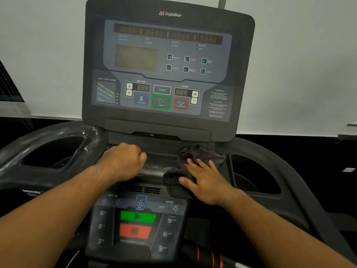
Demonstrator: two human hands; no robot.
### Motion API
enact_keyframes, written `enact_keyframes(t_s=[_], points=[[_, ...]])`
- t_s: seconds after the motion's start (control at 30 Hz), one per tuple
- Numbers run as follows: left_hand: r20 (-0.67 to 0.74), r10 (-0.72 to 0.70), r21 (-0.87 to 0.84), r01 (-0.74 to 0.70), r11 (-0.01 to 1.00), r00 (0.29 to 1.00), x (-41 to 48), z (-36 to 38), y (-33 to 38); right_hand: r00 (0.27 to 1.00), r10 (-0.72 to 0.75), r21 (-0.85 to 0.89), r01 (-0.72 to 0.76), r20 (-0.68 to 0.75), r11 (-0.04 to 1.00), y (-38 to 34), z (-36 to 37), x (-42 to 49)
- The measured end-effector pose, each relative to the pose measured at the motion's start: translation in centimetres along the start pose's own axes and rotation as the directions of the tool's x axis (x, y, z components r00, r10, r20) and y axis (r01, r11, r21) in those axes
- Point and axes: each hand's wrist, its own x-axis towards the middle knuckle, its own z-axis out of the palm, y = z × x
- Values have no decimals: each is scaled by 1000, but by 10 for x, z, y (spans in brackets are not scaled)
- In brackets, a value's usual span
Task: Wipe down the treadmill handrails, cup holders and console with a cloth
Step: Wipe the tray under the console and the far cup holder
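The dark grey cloth (201, 154) lies crumpled on the right part of the ledge (160, 165) that runs just under the console (170, 60). The right hand (207, 180) lies flat on top of the cloth. Its fingers (195, 165) are straight and a little spread, and the thumb points to the left along the lower edge of the cloth, so the hand presses the cloth down and does not pinch it. The left hand (123, 161) rests on the left part of the same ledge, well apart from the cloth. Its fingers are curled under into a loose fist, and nothing shows inside it. The console stands upright behind the hands, with its displays dark and its screen tilted slightly toward the person. A deep cup holder (54, 151) opens to the left of the ledge, with a glossy rim, and a second cup holder (255, 176) opens to the right, just beside the cloth. Below the hands, between the two forearms, there is a lower panel (139, 221) with a green button (138, 216) above a red button (135, 231).
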Motion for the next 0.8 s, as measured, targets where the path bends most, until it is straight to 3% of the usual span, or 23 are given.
enact_keyframes(t_s=[0.33,0.43,0.7,0.8], points=[[185,240,100,-261,960,953,24,4,-33,983,-43,107,24,177,994,-14,-10,6],[218,270,118,-300,947,938,31,5,-40,978,-20,52,9,208,999,-31,-3,29],[316,296,94,-341,935,901,49,13,-38,997,10,75,-16,77,997,-35,-9,28],[340,303,106,-356,928,890,52,11,-36,995,-7,141,-7,96,990,-22,-19,8]])
